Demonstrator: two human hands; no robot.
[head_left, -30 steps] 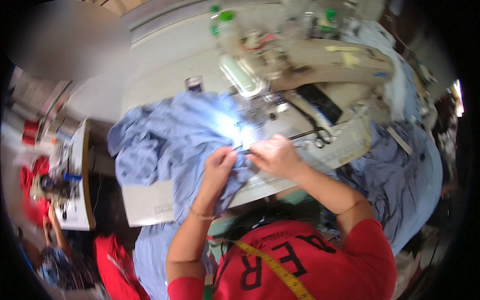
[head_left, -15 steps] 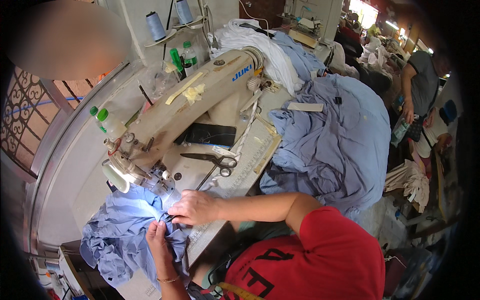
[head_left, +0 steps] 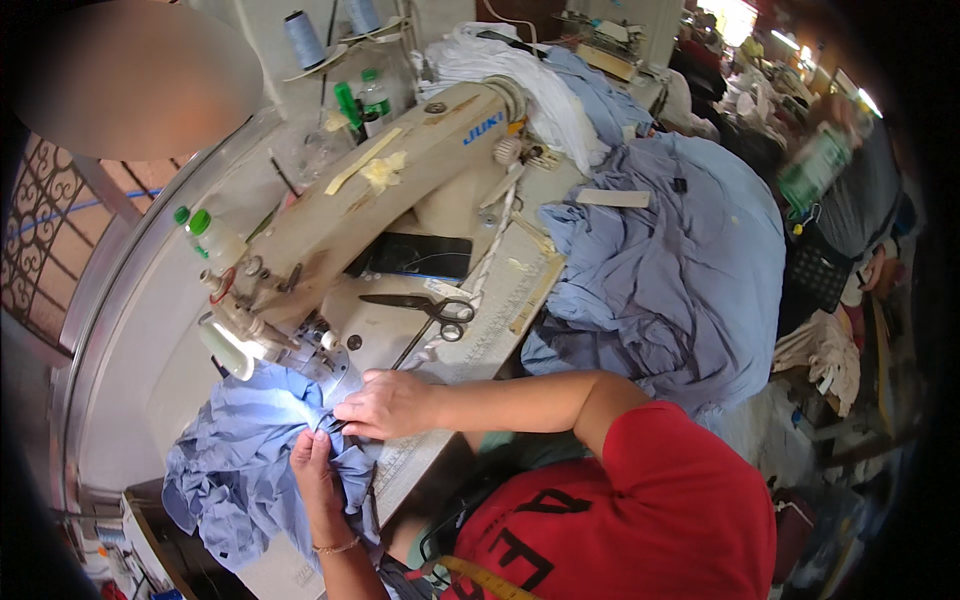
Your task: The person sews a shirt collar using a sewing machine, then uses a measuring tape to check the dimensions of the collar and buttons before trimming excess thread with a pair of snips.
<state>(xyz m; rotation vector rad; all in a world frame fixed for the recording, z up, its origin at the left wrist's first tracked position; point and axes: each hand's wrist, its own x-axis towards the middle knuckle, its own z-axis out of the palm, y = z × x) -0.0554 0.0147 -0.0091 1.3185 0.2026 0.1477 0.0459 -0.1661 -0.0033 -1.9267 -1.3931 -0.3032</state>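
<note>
Light blue cloth (head_left: 235, 465), bunched and creased, lies in front of the sewing machine (head_left: 350, 210) under its bright lamp. My left hand (head_left: 315, 470) pinches an edge of this cloth between thumb and fingertips. Right beside it, my right hand (head_left: 385, 405) is closed at the same edge, fingers bent. A slim dark thing shows under its fingertips, too small and covered to name. Black-handled scissors (head_left: 425, 308) lie on the machine bed beyond my right hand, and a dark phone (head_left: 430, 256) rests behind them.
A large heap of blue garments (head_left: 670, 270) stands to the right, with white cloth (head_left: 510, 90) behind the machine. Green-capped bottles (head_left: 215, 235) and thread cones (head_left: 305, 40) stand on the far side. At the far right, a person (head_left: 860, 180) holds a green bottle (head_left: 815, 170).
Both my hands stay at the cloth edge, with only a slight shift. At the far right, the other person has raised the green bottle.
</note>
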